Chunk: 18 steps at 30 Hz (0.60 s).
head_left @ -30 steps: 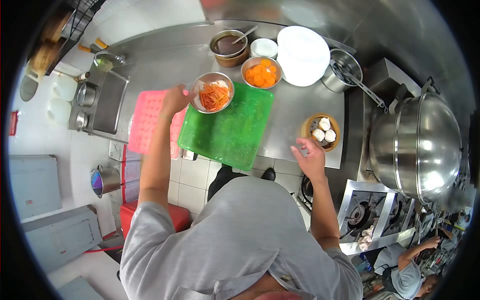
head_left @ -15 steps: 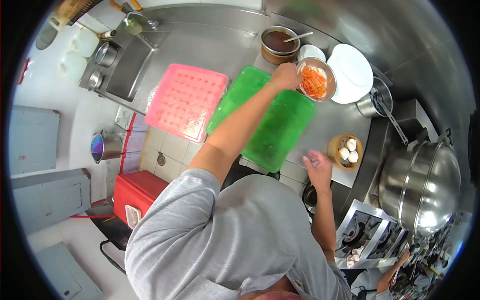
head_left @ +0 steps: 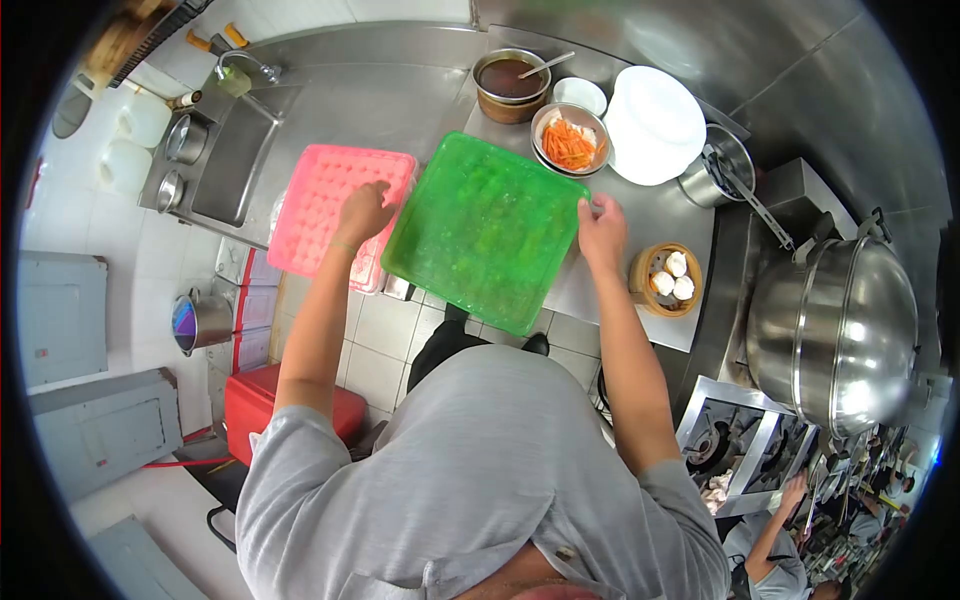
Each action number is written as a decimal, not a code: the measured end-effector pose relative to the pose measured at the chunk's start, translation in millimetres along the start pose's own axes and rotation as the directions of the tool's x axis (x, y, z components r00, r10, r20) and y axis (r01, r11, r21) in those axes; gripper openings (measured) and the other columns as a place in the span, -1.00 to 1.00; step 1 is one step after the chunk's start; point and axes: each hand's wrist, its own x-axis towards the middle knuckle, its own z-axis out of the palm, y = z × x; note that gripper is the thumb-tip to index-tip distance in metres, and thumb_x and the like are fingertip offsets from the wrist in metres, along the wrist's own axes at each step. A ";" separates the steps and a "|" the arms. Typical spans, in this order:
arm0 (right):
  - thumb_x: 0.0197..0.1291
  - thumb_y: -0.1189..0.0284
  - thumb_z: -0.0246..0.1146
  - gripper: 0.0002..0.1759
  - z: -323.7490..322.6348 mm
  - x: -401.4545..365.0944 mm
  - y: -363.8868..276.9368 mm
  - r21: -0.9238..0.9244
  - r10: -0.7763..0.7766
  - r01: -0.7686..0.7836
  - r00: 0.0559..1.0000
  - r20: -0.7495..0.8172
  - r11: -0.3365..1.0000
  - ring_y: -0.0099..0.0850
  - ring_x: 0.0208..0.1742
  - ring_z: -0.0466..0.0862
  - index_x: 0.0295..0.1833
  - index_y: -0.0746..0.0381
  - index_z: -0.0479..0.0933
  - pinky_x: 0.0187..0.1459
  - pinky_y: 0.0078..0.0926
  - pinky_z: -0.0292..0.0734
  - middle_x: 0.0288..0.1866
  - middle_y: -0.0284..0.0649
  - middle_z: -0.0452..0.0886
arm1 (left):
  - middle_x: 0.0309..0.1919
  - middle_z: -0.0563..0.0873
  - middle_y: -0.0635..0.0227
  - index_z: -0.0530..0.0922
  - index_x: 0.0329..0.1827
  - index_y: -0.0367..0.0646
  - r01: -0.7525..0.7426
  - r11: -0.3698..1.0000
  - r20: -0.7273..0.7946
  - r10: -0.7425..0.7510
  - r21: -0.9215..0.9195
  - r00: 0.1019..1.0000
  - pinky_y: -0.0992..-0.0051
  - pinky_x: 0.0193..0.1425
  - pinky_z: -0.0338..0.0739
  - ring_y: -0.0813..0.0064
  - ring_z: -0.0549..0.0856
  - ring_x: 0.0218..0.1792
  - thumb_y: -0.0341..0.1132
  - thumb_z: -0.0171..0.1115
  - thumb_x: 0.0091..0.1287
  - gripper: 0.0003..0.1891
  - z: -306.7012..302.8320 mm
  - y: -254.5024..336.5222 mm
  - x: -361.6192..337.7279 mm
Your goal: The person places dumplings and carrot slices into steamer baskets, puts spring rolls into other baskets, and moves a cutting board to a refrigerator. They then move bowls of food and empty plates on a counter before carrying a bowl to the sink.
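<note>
Having released the carrot bowl (head_left: 571, 143), left hand (head_left: 364, 213) hangs open; right hand (head_left: 602, 234) grips green tray (head_left: 484, 238).

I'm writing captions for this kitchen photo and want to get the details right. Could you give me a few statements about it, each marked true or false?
1. The bowl of orange strips is beside the white plates. True.
2. The left hand is at the pink tray. True.
3. The right hand is inside the bowl of orange strips. False: it is at a corner of the green tray.
4. The bamboo steamer holds three white dumplings. True.
5. The green tray is left of the pink tray. False: it is on the right.
</note>
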 end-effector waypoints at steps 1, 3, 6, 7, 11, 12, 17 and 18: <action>0.25 0.22 0.44 -0.59 10.6 9.4 1.4 0.011 0.009 -0.008 1.000 -0.021 1.000 -0.14 -0.16 0.75 0.00 0.34 0.68 -0.03 -0.14 0.63 -0.07 -0.04 0.77 | -0.22 0.84 0.08 0.73 0.05 -0.21 0.029 0.993 0.061 -0.022 -0.113 0.998 0.19 -0.02 0.70 0.12 0.83 -0.17 -0.25 0.39 0.22 -0.64 1.6 -0.8 -8.7; 0.25 0.19 0.45 -0.61 21.6 21.8 -2.5 0.021 0.137 -0.136 0.990 -0.037 0.990 -0.10 -0.16 0.75 -0.09 0.34 0.69 -0.03 -0.12 0.62 -0.15 -0.01 0.76 | -0.29 0.84 0.09 0.77 -0.08 -0.23 0.108 0.937 0.183 -0.048 -0.332 0.982 0.25 -0.09 0.70 0.17 0.83 -0.26 -0.34 0.38 0.16 -0.72 6.5 -0.7 -21.5; 0.25 0.14 0.45 -0.59 30.8 31.5 -7.3 -0.027 0.238 -0.241 0.967 -0.085 0.970 -0.05 -0.18 0.74 -0.21 0.34 0.69 -0.05 -0.11 0.61 -0.25 0.01 0.75 | -0.33 0.84 0.09 0.77 -0.21 -0.26 0.096 0.941 0.055 -0.082 -0.324 0.995 0.33 -0.14 0.70 0.25 0.84 -0.30 -0.39 0.40 0.08 -0.78 12.6 6.6 -26.5; 0.25 0.13 0.45 -0.58 32.7 32.3 -9.3 -0.053 0.254 -0.261 0.962 -0.103 0.964 -0.03 -0.19 0.74 -0.24 0.34 0.69 -0.06 -0.11 0.61 -0.29 0.01 0.75 | -0.33 0.84 0.09 0.77 -0.20 -0.27 0.102 0.943 0.053 -0.090 -0.318 0.995 0.32 -0.13 0.71 0.25 0.84 -0.29 -0.39 0.42 0.07 -0.77 11.6 7.7 -28.7; 0.28 0.06 0.44 -0.51 40.2 35.4 -15.1 0.031 0.327 -0.327 0.929 -0.171 0.945 -0.11 -0.28 0.72 -0.27 0.35 0.67 -0.12 -0.17 0.61 -0.34 -0.03 0.74 | -0.31 0.84 0.10 0.74 -0.17 -0.30 0.134 0.883 0.098 -0.100 -0.449 0.990 0.33 -0.10 0.71 0.27 0.84 -0.26 -0.38 0.43 0.10 -0.75 20.1 -5.1 -28.9; 0.30 0.05 0.44 -0.50 38.6 34.7 -13.6 0.078 0.315 -0.306 0.935 -0.164 0.949 -0.16 -0.30 0.71 -0.28 0.36 0.66 -0.13 -0.20 0.60 -0.36 -0.05 0.74 | -0.30 0.83 0.10 0.73 -0.16 -0.30 0.155 0.860 0.118 -0.112 -0.486 0.987 0.34 -0.08 0.71 0.28 0.84 -0.25 -0.37 0.44 0.11 -0.74 26.3 -9.4 -31.0; 0.39 0.10 0.41 -0.50 9.9 17.7 -48.1 0.317 0.229 -0.171 0.961 -0.157 0.933 -0.47 -0.41 0.54 -0.34 0.37 0.60 -0.25 -0.39 0.53 -0.45 -0.22 0.66 | -0.35 0.73 0.42 0.68 -0.09 -0.29 0.197 0.745 0.213 -0.076 -0.637 0.974 0.48 -0.22 0.62 0.60 0.66 -0.34 -0.37 0.41 0.33 -0.81 13.9 -11.8 -32.3; 0.41 0.12 0.40 -0.51 3.9 17.4 -51.4 0.348 0.199 -0.130 0.965 -0.171 0.929 -0.52 -0.42 0.51 -0.35 0.36 0.59 -0.28 -0.43 0.51 -0.46 -0.25 0.65 | -0.34 0.71 0.47 0.68 -0.08 -0.27 0.246 0.655 0.280 -0.054 -0.715 0.958 0.50 -0.22 0.60 0.63 0.64 -0.35 -0.36 0.40 0.37 -0.82 11.0 -9.7 -33.6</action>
